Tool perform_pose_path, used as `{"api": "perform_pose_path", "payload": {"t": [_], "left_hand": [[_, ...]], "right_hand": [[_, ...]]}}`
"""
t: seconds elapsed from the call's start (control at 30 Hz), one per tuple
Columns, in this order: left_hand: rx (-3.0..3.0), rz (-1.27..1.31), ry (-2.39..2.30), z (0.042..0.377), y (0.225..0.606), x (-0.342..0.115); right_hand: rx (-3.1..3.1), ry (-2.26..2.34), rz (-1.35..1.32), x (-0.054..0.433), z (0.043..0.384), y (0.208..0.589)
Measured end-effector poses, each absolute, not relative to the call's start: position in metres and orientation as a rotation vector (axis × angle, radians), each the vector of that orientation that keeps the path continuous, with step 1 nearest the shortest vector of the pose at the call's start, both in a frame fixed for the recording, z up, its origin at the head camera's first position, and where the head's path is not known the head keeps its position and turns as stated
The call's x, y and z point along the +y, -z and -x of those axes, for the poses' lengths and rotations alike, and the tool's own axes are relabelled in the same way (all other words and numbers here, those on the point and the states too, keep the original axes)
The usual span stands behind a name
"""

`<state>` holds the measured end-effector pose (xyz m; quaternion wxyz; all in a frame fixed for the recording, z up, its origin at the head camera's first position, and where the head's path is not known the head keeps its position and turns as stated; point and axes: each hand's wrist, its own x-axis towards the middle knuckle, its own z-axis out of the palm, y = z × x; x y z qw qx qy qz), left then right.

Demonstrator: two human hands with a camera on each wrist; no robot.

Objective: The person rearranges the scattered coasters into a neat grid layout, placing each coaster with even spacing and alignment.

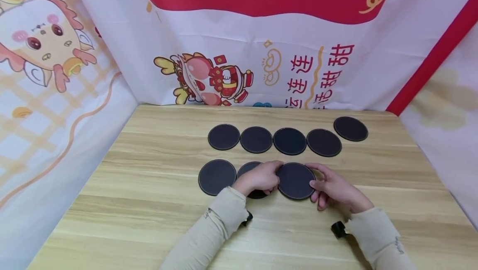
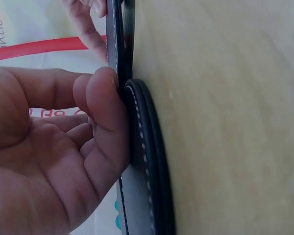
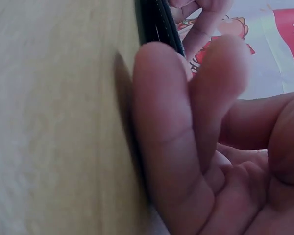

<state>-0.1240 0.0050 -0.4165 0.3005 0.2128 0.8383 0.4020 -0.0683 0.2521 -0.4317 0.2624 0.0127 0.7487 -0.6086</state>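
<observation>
A round dark coaster (image 1: 296,181) with a stitched rim lies between my two hands in the front row. My left hand (image 1: 259,177) holds its left edge with thumb and finger, fingers curled. My right hand (image 1: 337,188) grips the right edge, thumb near the front and index finger at the back. Under the left hand, a second coaster (image 1: 248,168) is partly covered; its thick stitched rim (image 2: 148,161) shows close up in the left wrist view. Another coaster (image 1: 217,177) lies at the left end of this row. Fingers hide much of the held coaster (image 3: 159,24) in the right wrist view.
Behind, several matching coasters form a row, including a left one (image 1: 223,137) and a right one (image 1: 324,142). One more coaster (image 1: 350,128) sits farther back at right. The wooden table (image 1: 130,203) ends against a printed cloth (image 1: 231,33).
</observation>
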Motion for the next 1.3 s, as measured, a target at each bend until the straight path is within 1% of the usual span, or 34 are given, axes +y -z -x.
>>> {"api": "perform_pose_path", "payload": {"t": [0.6, 1.03, 1.3], "left_hand": [[2.171, -0.550, -1.097, 0.122, 0.415, 0.005], [2.190, -0.550, -1.076, 0.121, 0.412, 0.007], [2.188, -0.551, -1.088, 0.121, 0.414, 0.006]], "right_hand": [[2.119, 1.555, -0.055, 0.246, 0.066, 0.428], [2.119, 1.532, -0.029, 0.269, 0.069, 0.425], [2.110, 1.514, -0.009, 0.269, 0.069, 0.421]]}}
